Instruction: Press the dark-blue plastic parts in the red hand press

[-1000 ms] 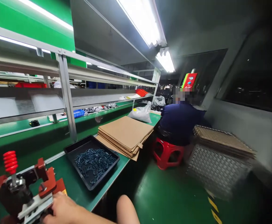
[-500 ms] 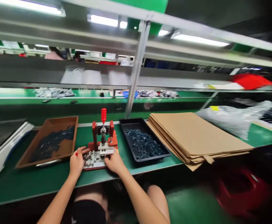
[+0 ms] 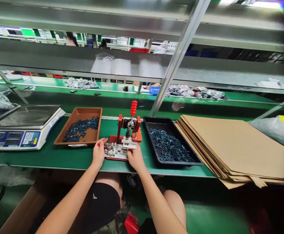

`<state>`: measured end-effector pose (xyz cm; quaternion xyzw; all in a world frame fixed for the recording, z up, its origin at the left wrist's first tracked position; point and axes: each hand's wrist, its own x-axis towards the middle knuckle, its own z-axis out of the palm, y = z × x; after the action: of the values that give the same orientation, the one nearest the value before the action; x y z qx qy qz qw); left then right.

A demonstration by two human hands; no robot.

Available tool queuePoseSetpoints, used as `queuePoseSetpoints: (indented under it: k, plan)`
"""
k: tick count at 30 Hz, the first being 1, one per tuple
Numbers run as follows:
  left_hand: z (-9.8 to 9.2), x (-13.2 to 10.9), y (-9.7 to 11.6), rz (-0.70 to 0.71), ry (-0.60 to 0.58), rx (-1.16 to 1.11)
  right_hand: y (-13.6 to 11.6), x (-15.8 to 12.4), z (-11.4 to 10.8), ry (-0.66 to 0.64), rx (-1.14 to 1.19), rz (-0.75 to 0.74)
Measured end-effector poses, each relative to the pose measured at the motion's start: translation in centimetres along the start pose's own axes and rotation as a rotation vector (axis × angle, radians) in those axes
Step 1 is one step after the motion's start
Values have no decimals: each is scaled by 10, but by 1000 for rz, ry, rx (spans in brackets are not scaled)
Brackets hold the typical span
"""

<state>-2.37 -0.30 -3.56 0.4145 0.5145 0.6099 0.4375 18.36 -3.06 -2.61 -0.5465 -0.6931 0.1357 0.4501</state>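
A hand-operated toggle press (image 3: 129,130) stands on the green bench, its red-gripped lever pointing up. A metal sliding fixture (image 3: 114,149) forms its low front part. My left hand (image 3: 98,155) is closed at the fixture's left end, fingers bent against it. A small red spot shows at its fingers; what it belongs to is unclear. At the right of the fixture, under the pressing block, is my right hand (image 3: 136,158), its fingers closed and partly hidden by the metal. Any small part held in either hand is too small to make out.
Left of the press, a brown tray (image 3: 96,138) holds small dark pieces. A black tray (image 3: 148,122) on the right holds many dark slim parts. Beyond are a digital scale (image 3: 22,130) and stacked cardboard sheets (image 3: 236,143). A slanted metal post (image 3: 173,71) rises behind.
The view has swung left and down, so the bench things appear farther right and the scale shows more fully. Both hands stay at the fixture; the press lever still stands upright.
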Motion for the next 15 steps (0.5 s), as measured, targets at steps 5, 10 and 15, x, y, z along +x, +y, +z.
queuePoseSetpoints:
  k: [5, 10, 15]
  plan:
    - [-40, -104, -5, -19, -29, 180, -16, -55, -7, 154, 29, 19]
    - [-60, -182, -18, -427, -286, -48, -67, -128, 24, -328, 261, -46]
    - [-113, -167, -29, -554, -248, 110, -87, -125, 26, -498, 231, -99]
